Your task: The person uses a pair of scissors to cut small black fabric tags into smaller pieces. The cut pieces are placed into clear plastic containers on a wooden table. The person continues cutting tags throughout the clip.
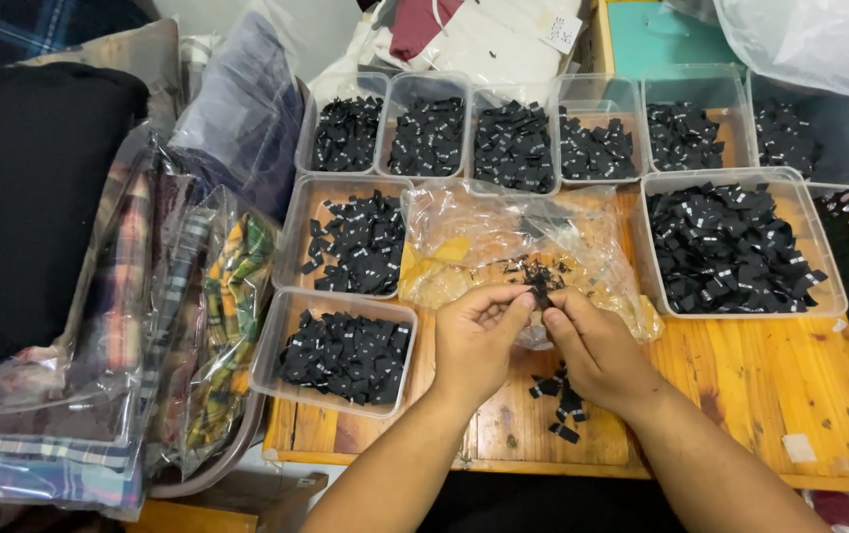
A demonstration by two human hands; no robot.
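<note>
We work over a wooden counter (pixel 770 380) that carries 9 clear plastic tubs of small black fabric labels. At our left, off the counter, lies a stack of bagged plaid cloth (pixel 163 326), the biggest thing near us. The largest tub (pixel 834 286) sits at our right, heaped full; 6 smaller tubs run along the back row, and 2 more, one being the near tub (pixel 271 365), stand at the left front.

Between those and the large tub lies a crumpled clear bag (pixel 503 237), open toward us, with a loose clump of labels inside it.

Our left hand (pixel 474 341) and right hand (pixel 597 350) meet just in front of the bag's mouth. The fingers (pixel 523 299) of both hands are drawn narrow, pinching a small tangled bunch of labels (pixel 542 281) between thumb and forefinger tips. That bunch sits right at the fingertips, above the counter and touching the bag's edge.

We judge the pinch should stay light, so that single labels can be teased apart rather than pulled as a knot. Keeping the hands low over the counter seems wise, since a few dropped labels (pixel 560 403) already lie beneath our wrists. We would also keep the bunch clear of the bag's film, which could snag.
</note>
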